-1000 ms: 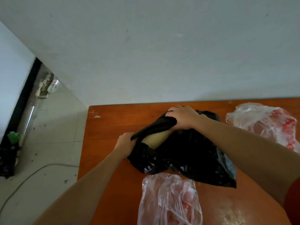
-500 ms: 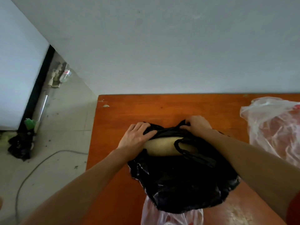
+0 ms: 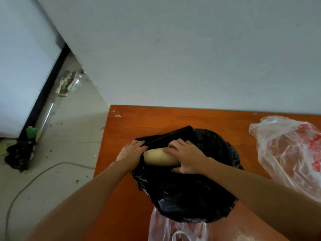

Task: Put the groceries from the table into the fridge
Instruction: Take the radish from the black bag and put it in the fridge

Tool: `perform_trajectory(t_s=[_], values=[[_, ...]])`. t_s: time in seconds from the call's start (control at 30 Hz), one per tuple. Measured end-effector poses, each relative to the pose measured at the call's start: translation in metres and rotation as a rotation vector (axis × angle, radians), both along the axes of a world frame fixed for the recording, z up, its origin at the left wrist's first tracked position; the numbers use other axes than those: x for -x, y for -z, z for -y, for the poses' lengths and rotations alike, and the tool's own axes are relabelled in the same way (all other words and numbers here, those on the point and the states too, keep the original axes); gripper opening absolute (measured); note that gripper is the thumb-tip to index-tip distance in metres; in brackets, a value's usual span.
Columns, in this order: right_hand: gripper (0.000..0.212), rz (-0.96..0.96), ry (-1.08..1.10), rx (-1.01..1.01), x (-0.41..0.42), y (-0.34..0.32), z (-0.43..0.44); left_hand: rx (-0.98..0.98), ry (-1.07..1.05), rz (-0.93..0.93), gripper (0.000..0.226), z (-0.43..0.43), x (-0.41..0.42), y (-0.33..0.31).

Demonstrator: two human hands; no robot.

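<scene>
In the black bag [image 3: 187, 193], a pale, firm-looking radish [image 3: 159, 157] is clasped by the right hand [image 3: 187, 157]; the bag's rim is pinched by the left hand [image 3: 130, 152]. It is probably heavy and smooth, best taken mid-length.

Head-worn view, steeply down, close over table [image 3: 217, 119] corner.

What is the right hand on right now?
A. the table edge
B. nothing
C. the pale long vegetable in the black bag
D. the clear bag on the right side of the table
C: the right hand wraps over the pale long vegetable at the mouth of the black bag.
</scene>
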State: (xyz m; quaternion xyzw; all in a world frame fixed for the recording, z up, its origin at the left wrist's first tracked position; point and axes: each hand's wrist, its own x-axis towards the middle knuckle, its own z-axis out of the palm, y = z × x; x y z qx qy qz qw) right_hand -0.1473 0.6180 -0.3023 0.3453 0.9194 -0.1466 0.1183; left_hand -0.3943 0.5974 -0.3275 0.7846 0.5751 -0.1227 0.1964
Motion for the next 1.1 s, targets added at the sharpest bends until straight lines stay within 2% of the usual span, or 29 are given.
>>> perform_trajectory(t_s=[0.17,0.33,0.5,0.77,1.1], values=[[0.096,0.171,0.169,0.032,-0.003,0.018,-0.004,-0.026,-0.077,-0.045,0.059,0.043,0.015,0.027],[0.088,0.137,0.279,0.086,0.006,0.019,-0.001,-0.040,-0.073,-0.067,0.058,0.053,0.013,0.038],[0.083,-0.154,0.440,0.198,0.002,-0.013,0.002,0.024,-0.030,-0.170,0.062,0.045,0.006,0.025],[0.083,-0.556,0.655,0.096,0.002,-0.097,0.010,0.110,0.118,-0.356,0.050,0.031,-0.014,-0.026],[0.069,-1.022,1.023,-0.125,-0.047,-0.208,0.035,-0.312,0.179,-0.289,0.034,0.010,-0.070,-0.139]])
